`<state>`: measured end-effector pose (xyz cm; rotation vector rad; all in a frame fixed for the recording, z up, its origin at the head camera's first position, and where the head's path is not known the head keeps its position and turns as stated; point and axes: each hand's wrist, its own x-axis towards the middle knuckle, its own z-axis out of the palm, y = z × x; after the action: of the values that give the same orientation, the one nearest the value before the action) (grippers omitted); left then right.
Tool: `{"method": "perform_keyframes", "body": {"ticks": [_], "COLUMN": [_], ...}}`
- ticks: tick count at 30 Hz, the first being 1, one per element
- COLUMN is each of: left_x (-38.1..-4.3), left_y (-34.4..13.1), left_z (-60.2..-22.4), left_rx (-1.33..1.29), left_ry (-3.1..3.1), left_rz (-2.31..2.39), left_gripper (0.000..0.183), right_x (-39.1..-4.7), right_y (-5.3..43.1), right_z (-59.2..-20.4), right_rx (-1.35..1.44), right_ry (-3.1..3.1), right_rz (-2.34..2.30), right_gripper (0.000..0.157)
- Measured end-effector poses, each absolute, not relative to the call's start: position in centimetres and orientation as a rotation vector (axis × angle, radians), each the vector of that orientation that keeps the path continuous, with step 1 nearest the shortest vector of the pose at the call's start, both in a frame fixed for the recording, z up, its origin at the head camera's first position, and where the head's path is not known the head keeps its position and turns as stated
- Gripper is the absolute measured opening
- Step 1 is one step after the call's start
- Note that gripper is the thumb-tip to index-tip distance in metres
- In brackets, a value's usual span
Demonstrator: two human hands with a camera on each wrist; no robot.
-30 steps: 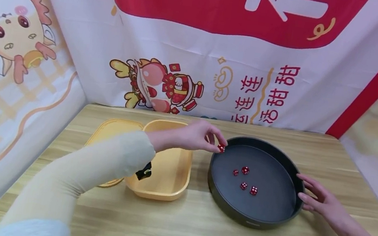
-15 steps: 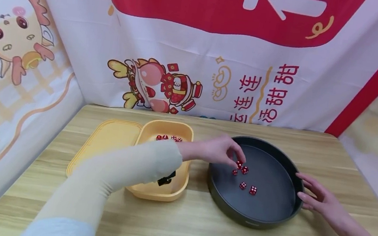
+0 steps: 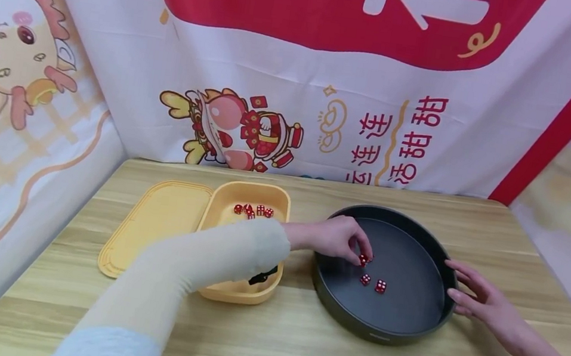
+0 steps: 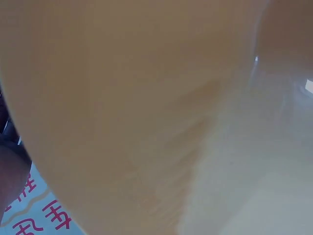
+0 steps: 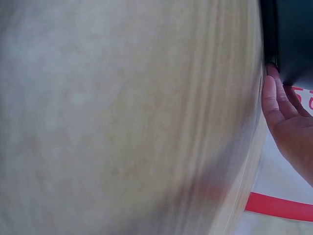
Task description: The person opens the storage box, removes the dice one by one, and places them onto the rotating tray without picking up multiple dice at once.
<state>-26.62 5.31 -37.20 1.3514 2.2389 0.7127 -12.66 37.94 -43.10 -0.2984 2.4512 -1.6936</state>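
Note:
Inside a round dark pan point(image 3: 406, 248), my left hand point(image 3: 337, 236) reaches down and pinches a red die point(image 3: 363, 260) between thumb and fingertips. Another red die shows just behind those fingertips, mostly covered. Two more red dice, one smaller point(image 3: 365, 280) and one larger point(image 3: 381, 286), lie on the pan floor just in front. My right hand point(image 3: 487, 305) holds the pan's right rim, thumb and finger tips over the edge. In the right wrist view, its fingers point(image 5: 283, 105) lie against the dark wall. The left wrist view hides the left hand's fingertips.
A yellow box point(image 3: 237, 298) stands left of the pan, under my left forearm, with several red dice point(image 3: 252, 211) at its far end. Its flat yellow lid point(image 3: 160, 227) lies to the left on the wooden table point(image 3: 295, 348). A printed cloth point(image 3: 411, 86) hangs behind.
My left hand has carried a die rightward across the pan's rim and down among the dice there. The dice in the box have come into sight. My right hand stays at the rim.

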Motion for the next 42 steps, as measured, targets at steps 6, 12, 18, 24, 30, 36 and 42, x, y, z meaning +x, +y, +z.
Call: {"method": "perform_keyframes", "body": {"ticks": [6,12,18,24,30,36,42], "left_x": [-26.7,-26.5,-26.5,-26.1,-25.9,-25.6,-25.6], "left_y": [5.0,4.5,3.5,1.6,-1.3,-4.1,-6.5], "left_z": [-37.1,-36.6,-36.3,-35.4,-35.1,-34.6,-34.2], "left_rx": [1.325,1.296,1.283,1.191,1.111,1.041,1.044], "left_ry": [2.262,2.258,2.245,2.261,2.253,2.269,2.324], "left_rz": [0.709,0.765,0.865,0.948,1.089,1.192,1.235], "left_gripper": [0.023,0.026,0.024,0.024,0.023,0.023,0.023], "right_x": [-12.9,-13.0,-12.9,-12.7,-12.6,-12.6,-12.6], "right_y": [37.7,37.6,37.5,37.7,38.0,38.1,38.0], "right_z": [-43.0,-43.1,-43.1,-43.2,-43.5,-43.7,-43.6], "right_rx": [-0.304,-0.318,-0.316,-0.306,-0.297,-0.312,-0.319], "right_ry": [2.455,2.455,2.455,2.461,2.461,2.465,2.473], "right_rz": [-1.689,-1.692,-1.697,-1.689,-1.684,-1.690,-1.682], "right_gripper": [0.054,0.055,0.055,0.055,0.054,0.054,0.054]}}
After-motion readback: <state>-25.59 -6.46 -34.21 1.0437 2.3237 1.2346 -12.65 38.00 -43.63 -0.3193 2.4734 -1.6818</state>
